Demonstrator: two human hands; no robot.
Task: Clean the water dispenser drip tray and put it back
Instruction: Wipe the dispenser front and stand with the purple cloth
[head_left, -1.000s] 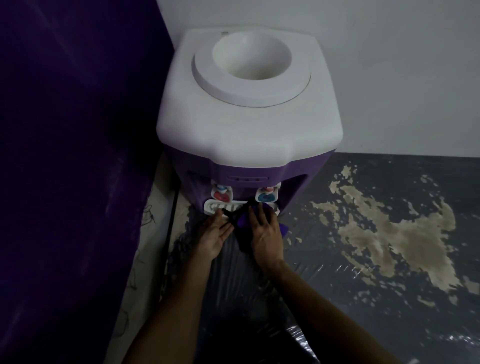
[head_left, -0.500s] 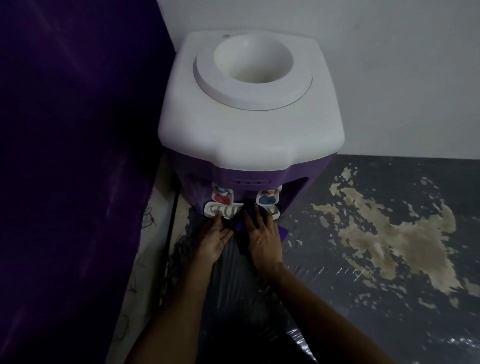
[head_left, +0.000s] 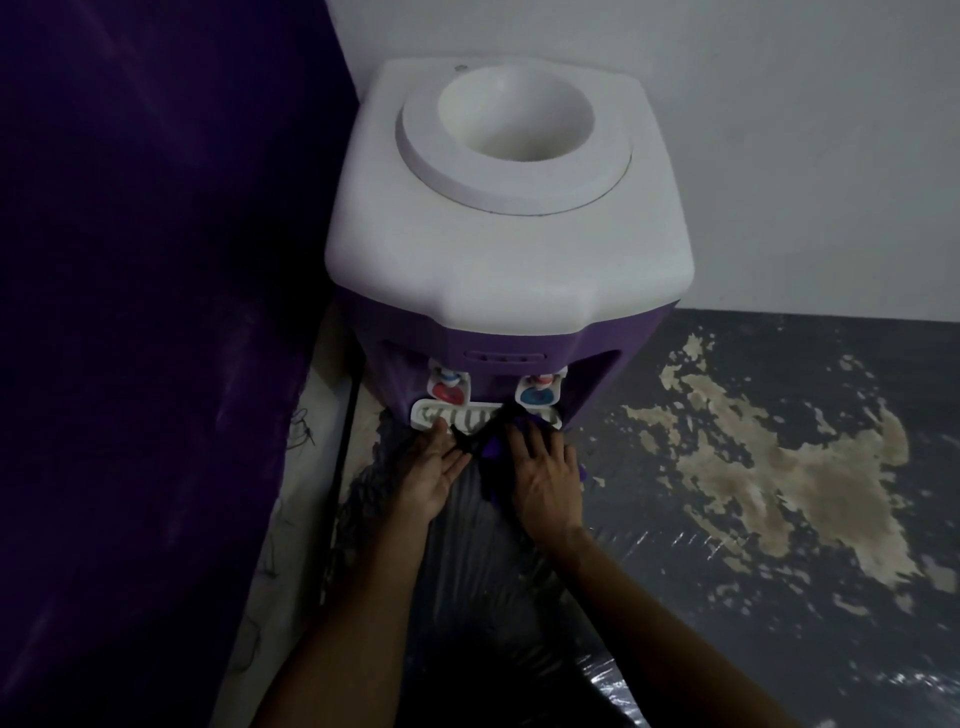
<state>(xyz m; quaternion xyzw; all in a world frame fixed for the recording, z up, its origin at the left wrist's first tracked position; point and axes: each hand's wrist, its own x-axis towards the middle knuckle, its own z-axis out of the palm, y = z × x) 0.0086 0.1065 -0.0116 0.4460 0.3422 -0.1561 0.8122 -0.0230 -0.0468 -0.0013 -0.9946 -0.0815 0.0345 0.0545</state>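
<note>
Below, drip tray (head_left: 470, 415) seated in dispenser (head_left: 498, 332), cloth (head_left: 493, 447) draped over it

White-topped dispenser (head_left: 509, 244) with purple body, white drip tray (head_left: 470, 415) with dark slots, one red tap (head_left: 448, 391) — one blue tap (head_left: 537, 395), purple cloth (head_left: 493, 449), dark grey floor (head_left: 779, 519) with beige patches, purple curtain (head_left: 156, 312), white wall (head_left: 779, 130)

You can see a big dark purple curtain (head_left: 156, 312) far off to the left of your hands. A white wall (head_left: 779, 130) stands up ahead of them. To the right, the grey floor (head_left: 727, 597) has worn tan patches (head_left: 769, 467).
</note>
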